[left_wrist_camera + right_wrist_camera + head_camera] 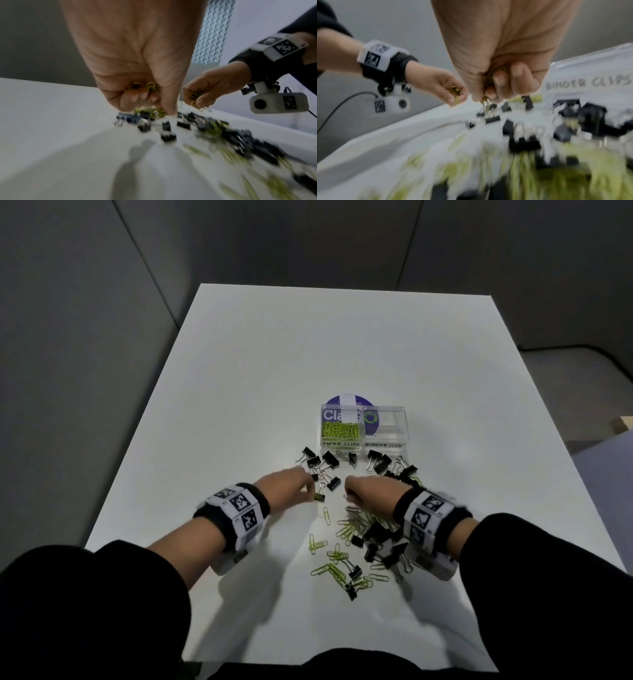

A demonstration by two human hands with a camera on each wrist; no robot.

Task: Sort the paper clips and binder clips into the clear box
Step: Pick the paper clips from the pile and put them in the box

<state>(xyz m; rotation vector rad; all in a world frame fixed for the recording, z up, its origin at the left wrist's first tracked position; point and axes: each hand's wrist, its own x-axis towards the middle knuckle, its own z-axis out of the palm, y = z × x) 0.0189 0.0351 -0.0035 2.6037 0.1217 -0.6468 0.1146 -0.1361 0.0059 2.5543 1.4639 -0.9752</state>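
Green paper clips (150, 86) bunched in L hand (137, 54) & R hand (501, 47) grip, both fisted.

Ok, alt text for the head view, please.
Both hands, the left hand and right hand, reach over a white table into scattered green paper clips and black binder clips. Beyond stands a clear box, its paper-clip side partly filled.
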